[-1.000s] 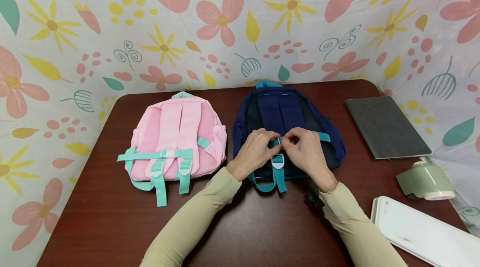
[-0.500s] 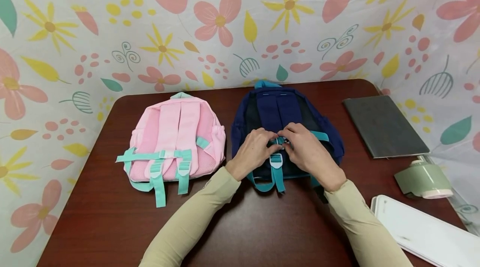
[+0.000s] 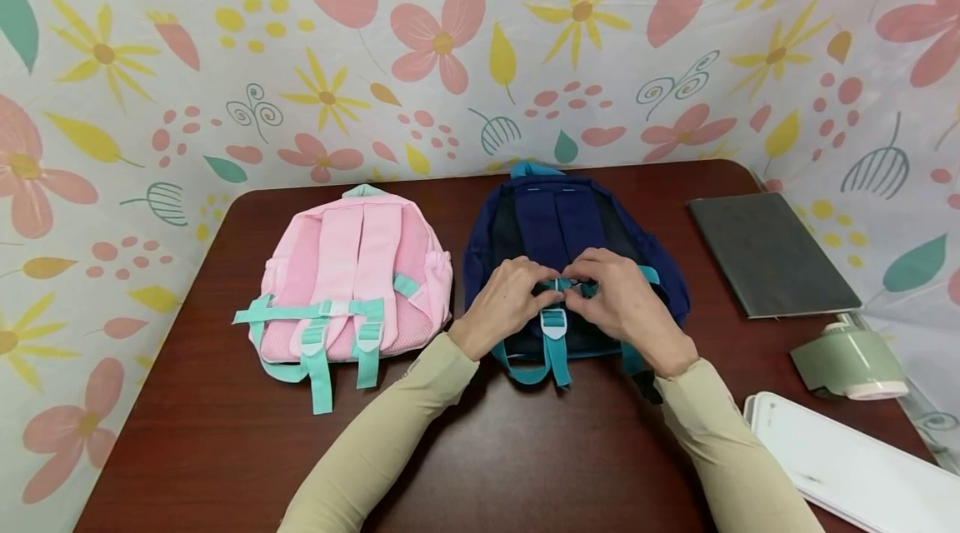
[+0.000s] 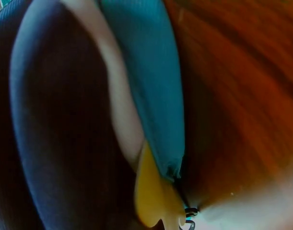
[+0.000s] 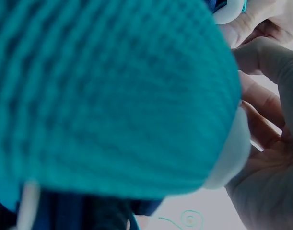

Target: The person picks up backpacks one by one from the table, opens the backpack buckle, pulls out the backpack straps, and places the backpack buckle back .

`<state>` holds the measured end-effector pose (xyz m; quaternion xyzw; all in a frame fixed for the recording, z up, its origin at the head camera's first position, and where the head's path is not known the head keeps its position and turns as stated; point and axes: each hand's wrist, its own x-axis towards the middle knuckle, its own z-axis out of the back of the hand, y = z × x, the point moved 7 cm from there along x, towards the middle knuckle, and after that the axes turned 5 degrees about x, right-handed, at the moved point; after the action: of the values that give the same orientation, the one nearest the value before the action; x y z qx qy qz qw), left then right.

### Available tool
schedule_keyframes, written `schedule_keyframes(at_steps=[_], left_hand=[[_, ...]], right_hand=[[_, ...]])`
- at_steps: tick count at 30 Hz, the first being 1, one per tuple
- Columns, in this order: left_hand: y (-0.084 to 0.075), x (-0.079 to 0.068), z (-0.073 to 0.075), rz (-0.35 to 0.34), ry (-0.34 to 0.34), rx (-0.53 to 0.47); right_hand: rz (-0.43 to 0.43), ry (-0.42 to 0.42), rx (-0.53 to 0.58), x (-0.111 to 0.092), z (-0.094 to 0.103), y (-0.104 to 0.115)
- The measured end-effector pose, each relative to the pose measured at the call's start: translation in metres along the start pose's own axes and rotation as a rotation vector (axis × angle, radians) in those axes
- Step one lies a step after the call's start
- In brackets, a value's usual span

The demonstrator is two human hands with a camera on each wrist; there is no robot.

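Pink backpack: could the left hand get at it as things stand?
Probably yes: no obstacle shows between the pink backpack and the left hand, which must first release the teal strap on the navy backpack.

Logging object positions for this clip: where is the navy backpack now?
In the head view, the navy backpack lies just right of center, between the pink backpack and the dark notebook.

High forward-down head view, near wrist views, teal fabric (image 3: pixel 556 351) common to all.
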<state>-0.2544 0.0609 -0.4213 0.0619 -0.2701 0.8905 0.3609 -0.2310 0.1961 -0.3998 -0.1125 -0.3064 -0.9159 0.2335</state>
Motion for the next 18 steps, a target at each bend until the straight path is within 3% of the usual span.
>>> schedule_keyframes(at_steps=[10,13,18], left_hand=[[0.001,-0.001,0.0,-0.006,-0.006,-0.006],[0.001,-0.001,-0.001,-0.015,0.001,0.022],[-0.001,0.0,-0.002,-0.056,0.004,0.104]], right_hand=[[-0.095,-0.081,0.134,-0.002,0.0,-0.014],[-0.105,-0.025,0.12,-0.001,-0.002,-0.012],[-0.026,0.108,-0.019,0.001,-0.005,0.0]])
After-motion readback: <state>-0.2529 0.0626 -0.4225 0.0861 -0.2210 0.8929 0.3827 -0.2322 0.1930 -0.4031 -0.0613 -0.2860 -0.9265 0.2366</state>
